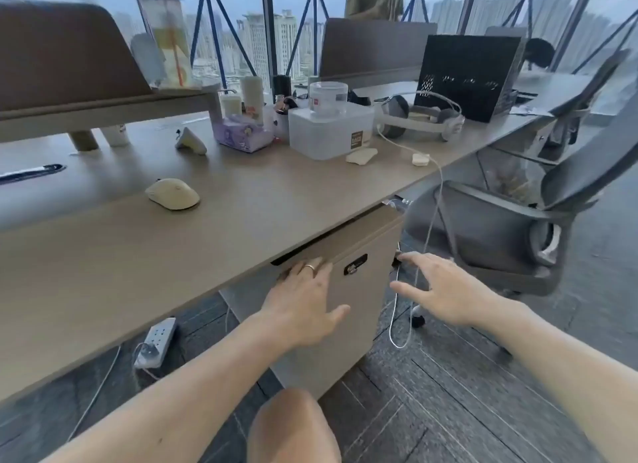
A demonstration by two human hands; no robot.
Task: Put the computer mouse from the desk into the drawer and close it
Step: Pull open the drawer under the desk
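Cream-coloured, the computer mouse (172,194) lies on the tan desk (241,200) at about ten o'clock from the hands, well apart from both and touched by neither. Below the desk edge stands the drawer unit (359,290), its front carrying a small dark lock plate (355,264). The left hand (303,307) lies flat on the top of the drawer front, a ring on one finger, fingers close together with their tips at the dark gap under the desktop and the thumb splayed toward three o'clock; it grips nothing that can be seen. The right hand (445,290) hovers at three o'clock of the unit, fingers spread and empty, beside a hanging white cable (428,227). A grey office chair (518,221) stands at one o'clock.
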